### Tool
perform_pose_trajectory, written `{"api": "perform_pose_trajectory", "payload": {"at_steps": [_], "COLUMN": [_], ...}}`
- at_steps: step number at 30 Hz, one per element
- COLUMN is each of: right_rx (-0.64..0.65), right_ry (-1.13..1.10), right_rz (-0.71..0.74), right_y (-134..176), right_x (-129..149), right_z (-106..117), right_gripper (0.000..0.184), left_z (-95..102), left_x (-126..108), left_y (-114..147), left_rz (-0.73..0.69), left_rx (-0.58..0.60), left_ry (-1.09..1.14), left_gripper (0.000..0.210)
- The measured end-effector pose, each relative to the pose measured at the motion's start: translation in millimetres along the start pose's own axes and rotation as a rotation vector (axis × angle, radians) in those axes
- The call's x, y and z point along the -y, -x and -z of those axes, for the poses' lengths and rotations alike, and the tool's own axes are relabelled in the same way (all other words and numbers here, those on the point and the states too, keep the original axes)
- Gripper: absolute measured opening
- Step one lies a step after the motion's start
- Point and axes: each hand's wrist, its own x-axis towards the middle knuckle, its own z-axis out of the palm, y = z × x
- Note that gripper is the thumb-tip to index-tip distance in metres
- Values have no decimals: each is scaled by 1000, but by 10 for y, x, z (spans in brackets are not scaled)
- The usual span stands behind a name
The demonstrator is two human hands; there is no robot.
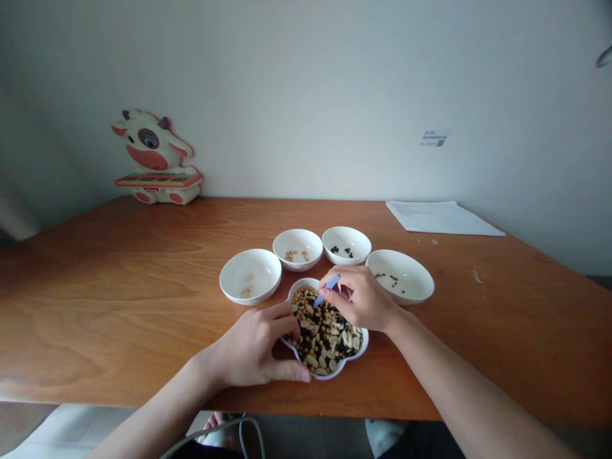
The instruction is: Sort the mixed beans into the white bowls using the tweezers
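Note:
A flower-shaped dish (329, 376) with a pale lavender rim stands near the table's front edge, filled with mixed peanuts, yellow beans and darker beans. My left hand (261, 344) grips its left side, fingers over the rim and thumb along the front. Above the dish's far side, my right hand (361, 296) is closed on lavender tweezers (327, 291), whose lower end points down into the beans. Whether the tips hold a bean is too small to tell. The nearest bowl to my right hand is a white bowl (415, 284) with a few small dark beans.
Behind the dish stand a white bowl (229, 280) with faint pale pieces, another bowl (299, 237) with yellowish beans and a third bowl (347, 236) with black beans. A cow-shaped toy keyboard (160, 162) sits back left; paper sheets (440, 217) lie back right. A cable (246, 421) hangs below the edge.

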Motion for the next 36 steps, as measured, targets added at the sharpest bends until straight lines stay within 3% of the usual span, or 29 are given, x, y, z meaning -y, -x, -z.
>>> {"api": "perform_pose_trajectory", "payload": {"at_steps": [16,36], "right_rx": [-36,-59], "right_ry": [-39,-27], "right_rz": [52,3], "right_y": [-10,11], "right_x": [58,10], "right_z": [-24,6], "right_gripper": [13,19], "left_z": [-9,-9], "left_x": [0,10], "left_y": [-3,9], "left_rz": [-17,13], "left_rx": [-7,12], "left_ry": [-3,28], "left_gripper": [46,41]}}
